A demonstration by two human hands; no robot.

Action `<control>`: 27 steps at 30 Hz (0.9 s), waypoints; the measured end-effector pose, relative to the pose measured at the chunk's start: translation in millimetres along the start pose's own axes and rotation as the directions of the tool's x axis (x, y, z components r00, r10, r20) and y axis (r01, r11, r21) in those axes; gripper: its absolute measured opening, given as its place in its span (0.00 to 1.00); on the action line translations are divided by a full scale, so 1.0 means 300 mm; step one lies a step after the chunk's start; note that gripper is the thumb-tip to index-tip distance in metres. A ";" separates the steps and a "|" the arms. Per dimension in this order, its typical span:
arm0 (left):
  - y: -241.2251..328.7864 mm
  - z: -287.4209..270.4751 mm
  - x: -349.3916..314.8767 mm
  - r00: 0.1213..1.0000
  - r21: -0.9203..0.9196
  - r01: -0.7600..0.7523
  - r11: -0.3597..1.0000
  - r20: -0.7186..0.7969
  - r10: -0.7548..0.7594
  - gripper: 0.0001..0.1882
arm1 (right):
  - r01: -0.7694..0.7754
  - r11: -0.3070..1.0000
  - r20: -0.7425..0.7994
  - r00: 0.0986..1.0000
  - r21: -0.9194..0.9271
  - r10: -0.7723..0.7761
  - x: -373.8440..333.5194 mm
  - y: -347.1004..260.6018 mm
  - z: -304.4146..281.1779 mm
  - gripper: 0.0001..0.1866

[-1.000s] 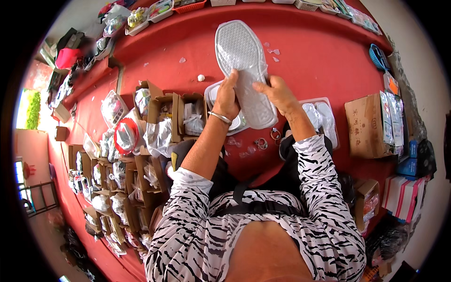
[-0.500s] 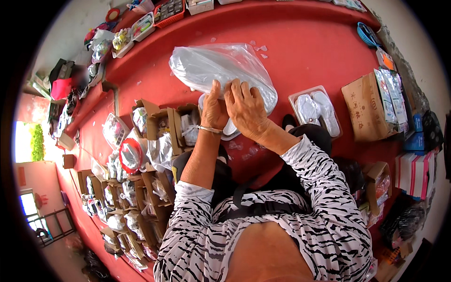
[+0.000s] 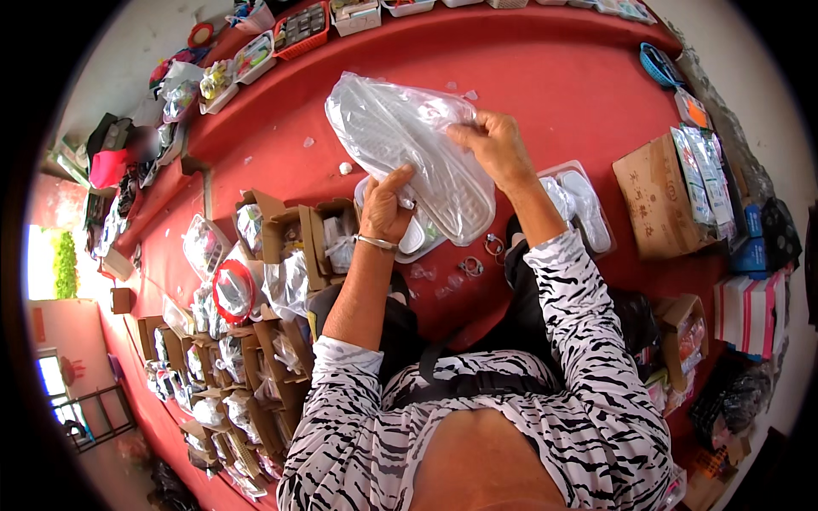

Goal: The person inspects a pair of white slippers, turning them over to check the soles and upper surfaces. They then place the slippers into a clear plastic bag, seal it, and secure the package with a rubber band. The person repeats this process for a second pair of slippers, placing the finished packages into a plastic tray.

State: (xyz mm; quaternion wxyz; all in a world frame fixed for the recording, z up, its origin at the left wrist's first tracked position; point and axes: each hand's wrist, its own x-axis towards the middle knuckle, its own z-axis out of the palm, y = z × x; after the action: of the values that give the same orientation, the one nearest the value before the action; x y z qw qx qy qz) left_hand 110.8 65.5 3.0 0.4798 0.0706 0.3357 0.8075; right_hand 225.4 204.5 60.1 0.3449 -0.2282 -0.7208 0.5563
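1 clear bag (image 3: 460,200): white slipper (image 3: 396,140) inside, sealing unclear; left hand (image 3: 389,204), right hand (image 3: 497,149) gripping it; bag's right: 2 trayed slippers (image 3: 590,211).

A pale wall (image 3: 737,106) flanks red floor (image 3: 562,102) (bright opening (image 3: 43,268) left).

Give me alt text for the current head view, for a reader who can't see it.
A person's left hand and right hand hold a clear plastic bag, a pale patterned sole showing through, above a red floor. White footwear lies in a tray to the right; open cardboard boxes of bagged items crowd the left.
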 end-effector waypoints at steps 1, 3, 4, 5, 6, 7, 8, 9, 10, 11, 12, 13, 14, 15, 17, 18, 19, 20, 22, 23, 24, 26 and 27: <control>0.002 0.011 -0.006 1.000 -0.003 -0.008 1.000 0.007 0.008 0.19 | -0.079 0.969 0.048 0.996 0.236 0.070 0.001 -0.002 0.002 0.11; 0.015 -0.006 -0.008 0.999 0.034 0.036 0.999 0.019 -0.036 0.21 | -0.195 0.861 0.082 0.981 0.469 0.177 0.003 0.000 -0.003 0.09; 0.023 -0.016 -0.011 0.998 0.052 0.053 0.997 0.020 -0.054 0.22 | -0.226 0.844 0.060 0.972 0.485 0.226 0.004 0.003 -0.014 0.09; 0.022 -0.023 -0.012 0.998 0.015 0.058 0.998 0.029 -0.058 0.22 | -0.257 0.826 0.038 0.960 0.502 0.276 0.006 0.007 -0.026 0.09; 0.019 -0.032 -0.010 0.997 -0.022 0.063 0.998 0.038 -0.062 0.22 | -0.286 0.805 0.017 0.946 0.519 0.325 0.011 0.010 -0.029 0.09; 0.015 -0.033 -0.009 0.996 -0.059 0.074 0.995 0.051 -0.071 0.22 | -0.336 0.825 -0.039 0.918 0.455 0.395 0.013 0.022 -0.030 0.09; 0.015 -0.033 -0.010 0.996 -0.058 0.074 0.996 0.052 -0.071 0.22 | -0.338 0.828 -0.028 0.920 0.448 0.391 0.014 0.033 -0.033 0.09; 0.017 -0.031 -0.012 0.996 -0.057 0.074 0.996 0.053 -0.071 0.22 | -0.340 0.830 -0.018 0.922 0.441 0.387 0.015 0.044 -0.037 0.09; 0.018 -0.032 -0.016 0.996 -0.056 0.074 0.996 0.050 -0.071 0.22 | -0.345 0.832 -0.005 0.923 0.435 0.386 0.016 0.054 -0.041 0.08; 0.022 -0.035 -0.016 0.996 -0.049 0.075 0.996 0.060 -0.072 0.22 | -0.321 0.832 -0.027 0.927 0.453 0.373 0.020 0.061 -0.047 0.08; 0.027 -0.039 -0.011 0.995 -0.041 0.077 0.996 0.070 -0.074 0.22 | -0.297 0.831 -0.049 0.931 0.470 0.361 0.025 0.067 -0.055 0.08; 0.030 -0.045 -0.010 0.994 -0.031 0.080 0.996 0.077 -0.078 0.22 | -0.274 0.829 -0.072 0.933 0.488 0.351 0.023 0.068 -0.055 0.07; 0.027 -0.048 -0.009 0.996 -0.042 0.080 0.996 0.052 -0.077 0.22 | -0.278 0.807 -0.102 0.918 0.521 0.382 0.021 0.069 -0.052 0.07; 0.023 -0.050 -0.009 0.997 -0.052 0.079 0.996 0.028 -0.078 0.21 | -0.279 0.785 -0.132 0.901 0.553 0.413 0.019 0.067 -0.050 0.07; 0.031 -0.054 -0.004 0.998 -0.117 0.067 0.991 0.011 -0.066 0.19 | -0.286 0.759 -0.133 0.889 0.585 0.438 0.024 0.073 -0.072 0.07; 0.040 -0.062 -0.002 0.998 -0.177 0.058 0.983 0.014 -0.056 0.18 | -0.302 0.755 -0.103 0.894 0.582 0.436 0.025 0.092 -0.114 0.07; 0.053 -0.067 -0.001 0.999 -0.178 0.041 0.983 -0.004 -0.042 0.18 | -0.313 0.752 -0.073 0.900 0.581 0.430 0.030 0.078 -0.132 0.08; 0.064 -0.073 0.001 0.999 -0.178 0.024 0.984 -0.021 -0.028 0.18 | -0.219 0.811 -0.199 0.905 0.543 0.377 0.029 0.068 -0.132 0.08; 0.066 -0.081 0.015 0.999 -0.143 -0.002 0.990 -0.039 -0.003 0.19 | -0.041 0.904 -0.430 0.870 0.426 0.242 0.018 0.026 -0.114 0.09; 0.064 -0.075 0.012 0.999 -0.108 -0.028 0.994 -0.040 0.023 0.19 | -0.010 0.917 -0.448 0.871 0.398 0.204 0.014 -0.007 -0.096 0.10; 0.061 -0.067 0.008 0.998 -0.074 -0.053 0.996 -0.040 0.051 0.20 | -0.003 0.943 -0.427 0.891 0.334 0.154 0.027 -0.004 -0.069 0.10; 0.052 -0.041 -0.005 0.997 -0.004 -0.071 0.997 0.008 0.071 0.21 | 0.012 0.980 -0.376 0.924 0.201 0.066 0.041 0.022 -0.025 0.10; 0.051 -0.032 -0.008 0.997 0.014 -0.070 0.997 0.047 0.069 0.21 | -0.069 0.967 -0.232 0.964 0.245 0.128 0.036 0.029 -0.019 0.10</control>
State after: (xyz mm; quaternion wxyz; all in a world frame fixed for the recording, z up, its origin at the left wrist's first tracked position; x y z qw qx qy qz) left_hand 96.9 54.2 5.5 0.4587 0.1045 0.3281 0.8192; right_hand 222.2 218.2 55.2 0.4277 -0.2888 -0.5895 0.6215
